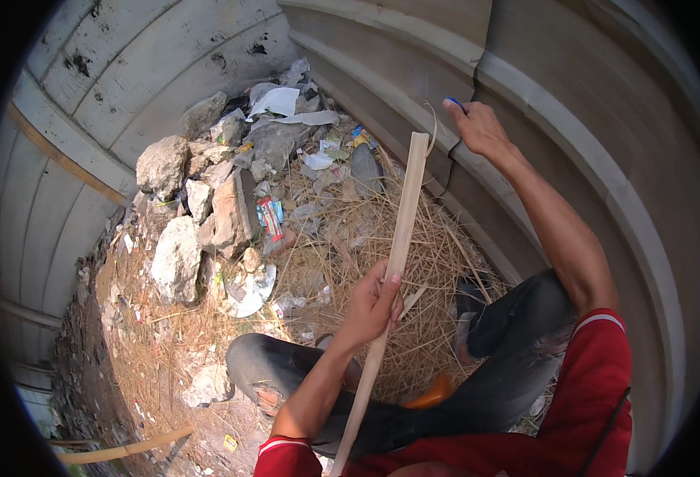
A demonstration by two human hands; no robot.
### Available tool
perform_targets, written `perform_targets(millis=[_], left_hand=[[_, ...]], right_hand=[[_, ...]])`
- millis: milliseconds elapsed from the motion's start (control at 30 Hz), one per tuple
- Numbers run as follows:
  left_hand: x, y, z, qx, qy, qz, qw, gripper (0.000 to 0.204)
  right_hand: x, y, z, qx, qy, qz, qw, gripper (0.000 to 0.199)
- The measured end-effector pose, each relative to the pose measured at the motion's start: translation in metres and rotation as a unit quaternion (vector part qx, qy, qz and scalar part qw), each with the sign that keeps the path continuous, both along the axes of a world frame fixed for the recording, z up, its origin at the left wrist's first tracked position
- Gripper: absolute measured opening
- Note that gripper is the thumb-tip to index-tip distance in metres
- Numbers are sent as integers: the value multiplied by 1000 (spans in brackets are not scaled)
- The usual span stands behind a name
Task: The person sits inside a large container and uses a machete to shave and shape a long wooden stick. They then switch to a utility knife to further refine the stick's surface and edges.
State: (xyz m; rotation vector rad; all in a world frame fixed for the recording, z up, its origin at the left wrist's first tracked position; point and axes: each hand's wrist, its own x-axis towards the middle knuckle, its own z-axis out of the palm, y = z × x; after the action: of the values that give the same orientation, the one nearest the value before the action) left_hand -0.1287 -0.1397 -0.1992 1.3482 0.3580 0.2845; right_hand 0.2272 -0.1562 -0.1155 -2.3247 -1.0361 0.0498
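Bamboo strip (398, 246) gripped upright by left hand (372, 302); outstretched right hand (477, 127) clasps a blue-handled tool (454, 102).

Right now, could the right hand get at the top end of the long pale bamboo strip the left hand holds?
Probably yes. The right hand rests on the concrete wall ledge beside the long pale bamboo strip, nothing between them.

1. The bamboo strip (398, 246) is pale tan, with a lighter cream face.
2. The small object (454, 102) at the fingers of the right hand (477, 127) is bright blue.
3. The sleeves (596, 374) are red with a thin white band.
4. The trousers (509, 334) are dark grey.
5. The dry straw (413, 262) is yellow-brown.
6. The rocks (177, 258) are pale grey and beige.
7. The wall (175, 56) is whitish grey with black spots.
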Motion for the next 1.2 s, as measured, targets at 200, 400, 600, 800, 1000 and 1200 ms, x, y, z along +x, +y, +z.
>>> perform_targets(millis=[200,400,600,800,1000,1200], left_hand=[[-16,23,-14,7,-9,64,998,36],[-21,28,-8,21,10,82,996,37],[-23,-3,-10,11,14,15,1000,33],[-32,13,-13,-3,17,51,999,32],[-28,16,-10,31,10,65,997,32],[-24,-21,-8,19,-7,-37,999,29]], right_hand=[[-24,-45,19,49,-8,31,998,64],[-129,-22,8,-43,28,302,952,60],[-37,-6,8,-65,-44,81,994,65],[-69,-51,20,-39,4,88,995,65],[-149,-44,-10,-87,-83,319,940,62],[-21,-65,17,48,-49,2,998,68]])
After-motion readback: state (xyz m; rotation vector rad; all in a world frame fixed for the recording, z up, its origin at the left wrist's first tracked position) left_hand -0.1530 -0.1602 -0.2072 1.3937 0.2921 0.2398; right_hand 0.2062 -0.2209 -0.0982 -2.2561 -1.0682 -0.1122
